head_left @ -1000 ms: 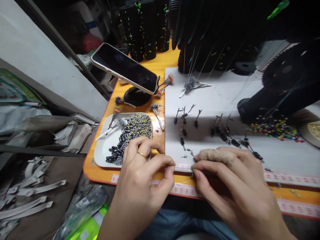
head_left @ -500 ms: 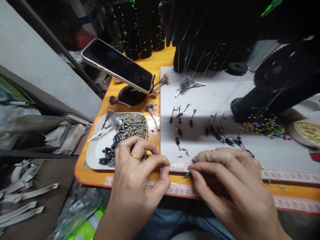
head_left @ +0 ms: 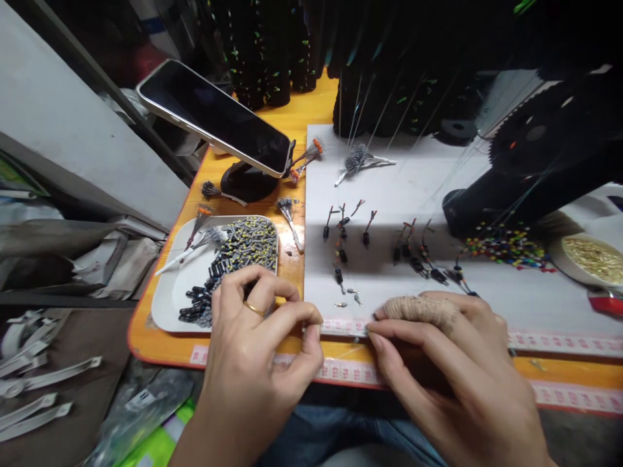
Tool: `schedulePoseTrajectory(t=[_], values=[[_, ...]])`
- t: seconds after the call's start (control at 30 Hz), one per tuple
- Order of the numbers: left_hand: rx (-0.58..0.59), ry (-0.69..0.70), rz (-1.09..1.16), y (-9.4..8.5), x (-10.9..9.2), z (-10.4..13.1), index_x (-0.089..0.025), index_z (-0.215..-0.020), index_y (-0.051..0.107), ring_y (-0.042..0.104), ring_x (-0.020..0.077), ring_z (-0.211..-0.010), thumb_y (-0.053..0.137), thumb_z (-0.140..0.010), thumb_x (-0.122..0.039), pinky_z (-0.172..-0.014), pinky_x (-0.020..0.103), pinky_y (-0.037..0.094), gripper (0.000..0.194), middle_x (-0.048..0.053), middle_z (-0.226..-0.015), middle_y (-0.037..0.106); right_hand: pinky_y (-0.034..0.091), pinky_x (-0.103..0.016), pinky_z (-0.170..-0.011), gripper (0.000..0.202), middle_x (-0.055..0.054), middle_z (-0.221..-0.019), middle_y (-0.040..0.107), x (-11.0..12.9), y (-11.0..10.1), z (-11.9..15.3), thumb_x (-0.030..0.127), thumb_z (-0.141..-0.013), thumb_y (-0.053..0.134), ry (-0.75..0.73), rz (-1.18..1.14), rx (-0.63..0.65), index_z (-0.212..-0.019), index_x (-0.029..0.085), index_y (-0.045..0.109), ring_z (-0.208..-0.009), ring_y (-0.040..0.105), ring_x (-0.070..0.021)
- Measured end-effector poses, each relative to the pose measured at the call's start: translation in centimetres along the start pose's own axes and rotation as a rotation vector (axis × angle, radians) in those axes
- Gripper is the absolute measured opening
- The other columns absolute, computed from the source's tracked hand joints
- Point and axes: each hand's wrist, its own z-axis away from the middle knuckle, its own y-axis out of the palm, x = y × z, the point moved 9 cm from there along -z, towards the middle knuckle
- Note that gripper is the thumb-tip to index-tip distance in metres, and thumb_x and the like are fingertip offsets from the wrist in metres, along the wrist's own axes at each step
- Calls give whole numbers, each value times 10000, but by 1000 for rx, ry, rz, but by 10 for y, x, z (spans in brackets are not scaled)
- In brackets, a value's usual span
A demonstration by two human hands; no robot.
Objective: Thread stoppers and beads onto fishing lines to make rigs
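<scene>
My left hand [head_left: 263, 350], with a ring, pinches thumb to index finger at the table's front edge; what lies between the fingertips is too small to name. To its right my right hand [head_left: 448, 363], one finger wrapped in tan tape, also pinches something tiny near a pink-and-white measuring tape [head_left: 348, 371]. Small grey pieces [head_left: 357, 299] lie on the white board [head_left: 379, 188] just beyond the fingertips. Black pieces with thin stems [head_left: 339, 275] are spread farther up the board. A white tray [head_left: 165, 301] of grey, yellow and black parts sits behind my left hand.
A phone [head_left: 214, 117] leans on a black stand at the back left. Black spools [head_left: 272, 58] with lines and a toothed wheel [head_left: 530, 130] stand behind. Coloured beads [head_left: 506, 245] and a bowl of golden bits [head_left: 591, 256] are at the right.
The gap between my two hands is slightly wider. The whole view has shifted a little, so the tray, phone and board appear farther left. Both hands keep their pinches.
</scene>
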Motion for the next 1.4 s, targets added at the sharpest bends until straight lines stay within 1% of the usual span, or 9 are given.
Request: schedulePoseTrajectory(t=[0.27,0.37,0.87,1.1,1.23,1.4], values=[[-24,-27,-2,0,-1,-3,-233,-826,700,471,291,-1042,660,-818,-45,-957,501,383,192,43,-874,648,402,-411,-831,156,-51,-940,719,-5,-2,5,98,-881,713,15,11,11,-985,212,688,-947,570,-252],[-27,-16,-6,0,-3,-4,-227,-829,702,471,291,-1047,658,-817,-42,-957,498,390,191,46,-878,651,409,-417,-831,160,-48,-926,718,-6,-2,5,102,-870,722,15,7,16,-982,212,686,-935,573,-255],[-46,-16,-12,-2,-4,-4,-208,-782,702,477,286,-1030,663,-806,-41,-949,483,399,173,48,-837,653,443,-414,-796,184,-51,-935,698,-11,1,8,77,-867,714,54,-48,48,-990,206,669,-937,590,-247],[-52,-22,-6,-1,-2,-3,-218,-775,698,481,286,-1028,659,-807,-51,-949,487,407,175,44,-833,656,461,-417,-790,176,-53,-941,705,-11,-2,8,98,-855,731,49,-50,54,-979,210,675,-946,610,-257],[-40,-22,11,-2,-2,-4,-211,-781,707,478,279,-1040,668,-807,-45,-961,469,413,173,49,-860,645,444,-426,-790,170,-50,-926,700,-11,-2,9,94,-868,722,50,-54,29,-978,215,676,-927,599,-258],[-35,-31,23,-2,0,-6,-188,-757,694,482,272,-1068,681,-801,-40,-986,450,413,155,63,-914,611,426,-442,-792,176,-65,-942,697,-11,0,10,89,-873,715,1,-66,15,-1007,200,687,-918,597,-266]])
